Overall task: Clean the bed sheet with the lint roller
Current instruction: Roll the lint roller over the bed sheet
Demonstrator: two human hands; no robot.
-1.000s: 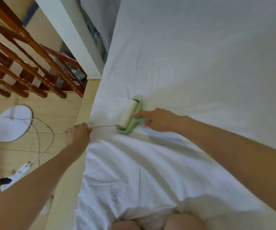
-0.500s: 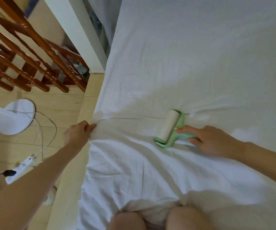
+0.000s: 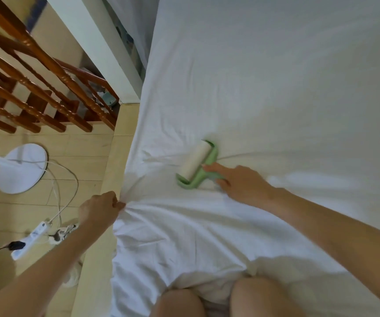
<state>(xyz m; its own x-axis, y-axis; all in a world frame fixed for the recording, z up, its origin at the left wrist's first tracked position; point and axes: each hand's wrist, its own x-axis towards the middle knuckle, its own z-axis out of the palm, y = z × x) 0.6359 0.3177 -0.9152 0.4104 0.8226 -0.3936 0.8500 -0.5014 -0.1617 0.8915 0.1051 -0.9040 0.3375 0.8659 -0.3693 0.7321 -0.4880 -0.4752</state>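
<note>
Head camera shows your right hand (image 3: 241,184) gripping the green lint roller (image 3: 197,166), which lies on the bed sheet (image 3: 275,88) near its left edge. Your left hand (image 3: 99,209) pinches that edge taut.

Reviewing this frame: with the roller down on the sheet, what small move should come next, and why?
Probably push the lint roller leftward, over the stretch of bed sheet between it and the left hand. The left hand pinches the sheet's edge, pulling that stretch taut, and the right hand grips its handle with the roll lying flat on the sheet.
</note>
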